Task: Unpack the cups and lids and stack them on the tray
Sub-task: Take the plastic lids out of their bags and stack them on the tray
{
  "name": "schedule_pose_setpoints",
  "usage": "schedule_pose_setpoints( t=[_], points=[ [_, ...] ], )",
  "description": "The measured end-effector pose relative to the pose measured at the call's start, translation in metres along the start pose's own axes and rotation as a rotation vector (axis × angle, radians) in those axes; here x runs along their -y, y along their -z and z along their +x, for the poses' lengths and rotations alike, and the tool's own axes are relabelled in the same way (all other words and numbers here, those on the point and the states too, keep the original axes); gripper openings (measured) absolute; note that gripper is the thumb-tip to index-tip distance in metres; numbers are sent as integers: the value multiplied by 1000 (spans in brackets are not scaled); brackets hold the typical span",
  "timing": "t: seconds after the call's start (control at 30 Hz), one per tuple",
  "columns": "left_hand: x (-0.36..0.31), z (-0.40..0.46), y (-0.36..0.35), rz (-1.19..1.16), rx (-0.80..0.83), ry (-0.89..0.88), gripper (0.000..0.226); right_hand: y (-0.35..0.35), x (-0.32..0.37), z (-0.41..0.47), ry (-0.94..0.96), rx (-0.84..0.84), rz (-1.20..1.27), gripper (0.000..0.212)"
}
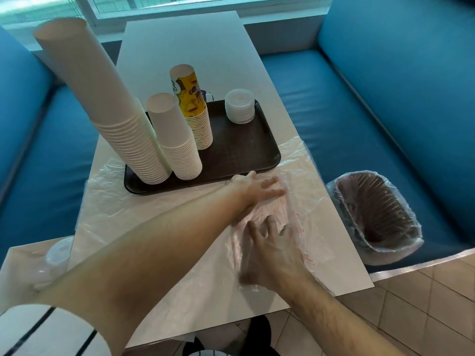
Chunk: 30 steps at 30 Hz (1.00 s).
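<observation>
A dark brown tray (241, 147) sits mid-table. On it stand a tall leaning stack of white paper cups (102, 104), a shorter white stack (174, 140), a stack topped by a yellow printed cup (192, 106), and a pile of clear lids (239, 106) at its back right. Empty clear plastic wrap (303, 214) lies flat on the table in front of the tray. My left hand (257, 187) presses on the wrap with straight fingers. My right hand (270, 250) rests on the wrap with fingers spread.
A bin (377, 217) lined with clear plastic stands on the blue bench to the right. Another wrapped pile of lids (55, 258) lies at the near left table edge. Blue bench seats flank the white table (180, 47).
</observation>
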<state>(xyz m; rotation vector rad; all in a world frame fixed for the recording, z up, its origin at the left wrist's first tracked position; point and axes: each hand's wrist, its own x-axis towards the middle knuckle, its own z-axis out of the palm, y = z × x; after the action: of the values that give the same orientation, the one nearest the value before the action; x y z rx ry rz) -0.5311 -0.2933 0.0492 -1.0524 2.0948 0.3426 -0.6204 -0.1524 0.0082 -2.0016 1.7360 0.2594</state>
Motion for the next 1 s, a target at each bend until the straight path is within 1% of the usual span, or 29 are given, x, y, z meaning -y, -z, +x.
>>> schedule_pose_setpoints(
  t=[0.07, 0.13, 0.17, 0.23, 0.3, 0.37, 0.4, 0.47, 0.53, 0.77, 0.9, 1.0],
  points=[
    [-1, -3, 4, -43, 0, -15, 127, -4, 0, 1, -26, 17, 36, 116],
    [-3, -8, 8, -114, -66, -26, 108, -5, -1, 2, -53, 16, 67, 118],
    [-5, -11, 9, -148, -135, -31, 99, -3, 0, 2, -61, 29, 58, 117],
    [-5, -18, 7, -265, -302, -26, 83, 6, 2, -1, -40, 68, 14, 106],
    [-3, -30, -4, -450, -457, 7, 70, 20, 2, -9, -5, 79, 6, 98],
    [0, -49, -21, -646, -564, 45, 61, 34, 0, -17, 28, 58, 27, 92],
    [3, -61, -32, -735, -609, 73, 57, 41, 1, -20, 42, 31, 26, 86],
    [5, -86, -57, -892, -686, 155, 50, 52, 7, -23, 76, -21, -15, 70],
    [6, -111, -82, -1001, -746, 259, 45, 59, 19, -21, 143, -53, -50, 59],
    [22, -187, -182, -1335, -923, 594, 34, 48, 107, -8, 450, -140, -62, 44],
    [42, -226, -238, -1487, -1029, 720, 24, 22, 169, 2, 589, -154, -49, 39],
    [69, -251, -284, -1699, -1097, 859, 14, -3, 224, 10, 674, -154, -15, 39]
  ],
)
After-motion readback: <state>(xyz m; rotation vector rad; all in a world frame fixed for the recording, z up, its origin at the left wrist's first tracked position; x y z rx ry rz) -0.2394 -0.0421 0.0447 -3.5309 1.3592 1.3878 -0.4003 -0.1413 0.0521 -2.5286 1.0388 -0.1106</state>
